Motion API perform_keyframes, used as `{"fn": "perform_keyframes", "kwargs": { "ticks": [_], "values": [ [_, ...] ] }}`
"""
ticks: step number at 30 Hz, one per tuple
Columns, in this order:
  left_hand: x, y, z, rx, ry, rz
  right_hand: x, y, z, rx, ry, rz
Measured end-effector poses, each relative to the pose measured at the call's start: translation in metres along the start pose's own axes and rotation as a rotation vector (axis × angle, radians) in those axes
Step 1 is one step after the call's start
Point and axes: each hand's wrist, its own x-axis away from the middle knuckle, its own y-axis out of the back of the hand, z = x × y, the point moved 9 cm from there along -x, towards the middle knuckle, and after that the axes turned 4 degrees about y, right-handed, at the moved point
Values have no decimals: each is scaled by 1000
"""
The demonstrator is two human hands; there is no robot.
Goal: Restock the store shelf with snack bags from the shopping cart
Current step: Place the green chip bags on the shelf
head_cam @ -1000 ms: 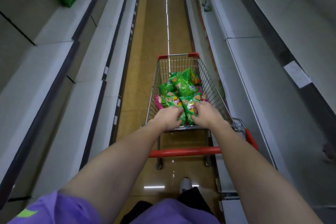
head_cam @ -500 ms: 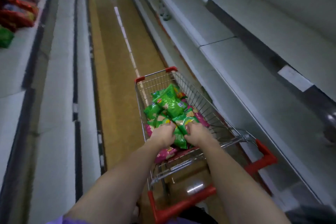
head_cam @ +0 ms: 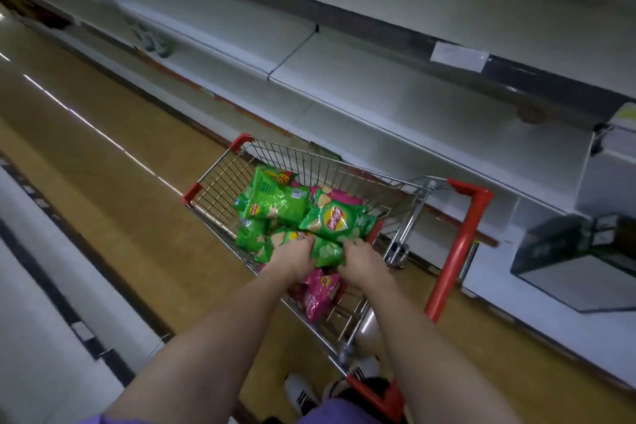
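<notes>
Here, both hands are down inside the wire shopping cart [head_cam: 220,179], gripping green snack bags. The left hand [head_cam: 292,256] has its fingers curled into the edge of a green chip bag [head_cam: 275,241] at the near side of the pile. The right hand [head_cam: 359,260] pinches another green bag [head_cam: 327,253] that lies between the 2 hands, its fingers curled over the bag's right edge. Just beyond the hands, a green bag with a round red-and-yellow logo [head_cam: 335,220] lies face up on top of the heap, and a further green bag [head_cam: 275,203] rests to its left. A pink snack bag [head_cam: 318,293] sits lower in the cart, beneath the wrists, and more pink shows behind the green pile.

The cart stands on the tan aisle floor [head_cam: 103,182], its red handle [head_cam: 457,251] on the right, close to the white store shelf [head_cam: 378,93]. A white price label [head_cam: 459,57] is stuck on the dark rail of the shelf above. White shoes [head_cam: 299,396] show at the bottom.
</notes>
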Motion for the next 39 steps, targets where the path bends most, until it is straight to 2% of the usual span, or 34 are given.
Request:
{"fn": "perform_keyframes", "kwargs": {
  "ticks": [10, 13, 17, 23, 27, 33, 35, 39],
  "values": [
    [-42, 3, 1, -112, -53, 90, -33, -27, -22, -249, -215, -44],
    [-68, -4, -9, -119, -156, 139, -42, -45, -28, -355, -329, -33],
    [-115, -18, -17, -248, -304, 187, -54, -65, -25, -455, -476, -67],
    [-160, -39, -40, -403, -570, 225, -72, -108, -17, -623, -790, -127],
    [-191, -54, -16, -479, -549, 285, -89, -124, -15, -708, -975, -156],
    [-201, -66, -1, -508, -565, 314, -100, -141, 2, -609, -1077, -138],
    [-202, -66, 2, -530, -552, 306, -100, -141, 9, -644, -1103, -235],
    [-207, -51, 10, -514, -506, 245, -84, -137, 29, -840, -1171, -609]
  ]
}}
